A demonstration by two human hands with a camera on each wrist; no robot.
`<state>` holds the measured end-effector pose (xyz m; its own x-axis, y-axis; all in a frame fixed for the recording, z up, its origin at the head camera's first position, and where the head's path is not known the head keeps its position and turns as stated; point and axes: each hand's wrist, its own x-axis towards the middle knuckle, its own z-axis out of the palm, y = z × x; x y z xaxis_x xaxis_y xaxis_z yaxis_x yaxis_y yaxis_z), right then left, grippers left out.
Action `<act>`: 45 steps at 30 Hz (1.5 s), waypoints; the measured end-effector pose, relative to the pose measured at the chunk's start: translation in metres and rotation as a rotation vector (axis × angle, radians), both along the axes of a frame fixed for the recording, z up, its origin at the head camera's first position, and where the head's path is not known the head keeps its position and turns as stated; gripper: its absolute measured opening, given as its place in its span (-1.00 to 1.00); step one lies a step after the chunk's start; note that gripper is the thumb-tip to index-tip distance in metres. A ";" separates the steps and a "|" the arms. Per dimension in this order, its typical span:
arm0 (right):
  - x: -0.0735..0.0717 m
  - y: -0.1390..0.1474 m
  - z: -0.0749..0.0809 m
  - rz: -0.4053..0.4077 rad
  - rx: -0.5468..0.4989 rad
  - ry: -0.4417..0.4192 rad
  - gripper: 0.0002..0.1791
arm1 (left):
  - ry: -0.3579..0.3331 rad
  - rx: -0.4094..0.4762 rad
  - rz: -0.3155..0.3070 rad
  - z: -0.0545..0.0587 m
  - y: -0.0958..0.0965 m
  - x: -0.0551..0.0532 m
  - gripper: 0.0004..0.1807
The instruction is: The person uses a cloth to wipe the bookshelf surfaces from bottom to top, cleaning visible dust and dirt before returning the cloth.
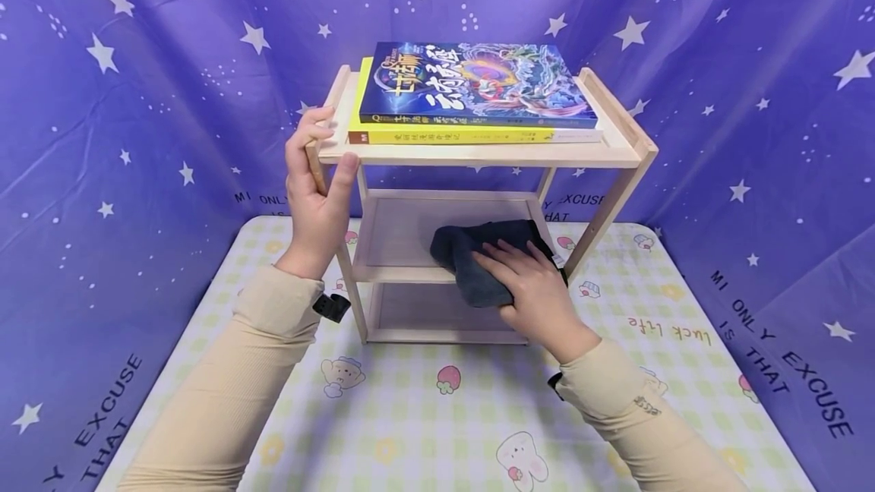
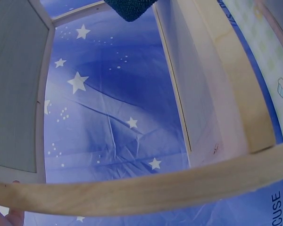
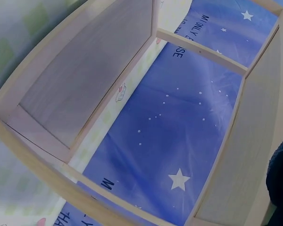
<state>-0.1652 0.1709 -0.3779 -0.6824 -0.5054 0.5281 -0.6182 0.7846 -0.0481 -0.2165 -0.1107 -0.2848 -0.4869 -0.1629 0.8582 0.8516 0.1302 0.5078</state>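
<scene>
A light wooden three-tier shelf rack [image 1: 465, 160] stands upright on the table. My left hand [image 1: 316, 200] grips its top left corner, the thumb on the front side and the fingers round the end rail. On the middle tier [image 1: 393, 238] lies a dark blue-grey cloth [image 1: 478, 264], bunched, with part of it hanging over the front edge. My right hand [image 1: 536, 291] presses on the cloth with its fingers extended; the thumb is hidden. The dark cloth [image 3: 279, 181] also shows at the right edge of the right wrist view.
On the top tier lie two stacked books, a blue illustrated one [image 1: 478, 86] over a yellow one [image 1: 437, 135]. The bottom tier [image 1: 437, 313] sits close to the checked tablecloth [image 1: 410, 416]. Purple star-printed curtains [image 1: 171, 97] surround the table at the back and sides.
</scene>
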 end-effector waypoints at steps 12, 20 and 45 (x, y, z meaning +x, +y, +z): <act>-0.002 -0.001 0.009 -0.061 -0.090 -0.128 -0.30 | 0.007 0.001 0.003 0.001 0.001 0.000 -0.27; -0.006 -0.005 0.018 -0.122 -0.083 -0.216 -0.33 | 0.007 -0.007 0.014 0.002 0.000 0.001 -0.27; -0.032 -0.015 0.029 -0.200 -0.076 -0.366 -0.31 | -0.002 0.017 -0.015 -0.001 0.001 0.001 -0.25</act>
<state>-0.1974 0.1564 -0.3489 -0.9125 -0.3134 0.2629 -0.3858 0.8730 -0.2985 -0.2159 -0.1101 -0.2859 -0.4914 -0.1703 0.8541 0.8521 0.1089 0.5120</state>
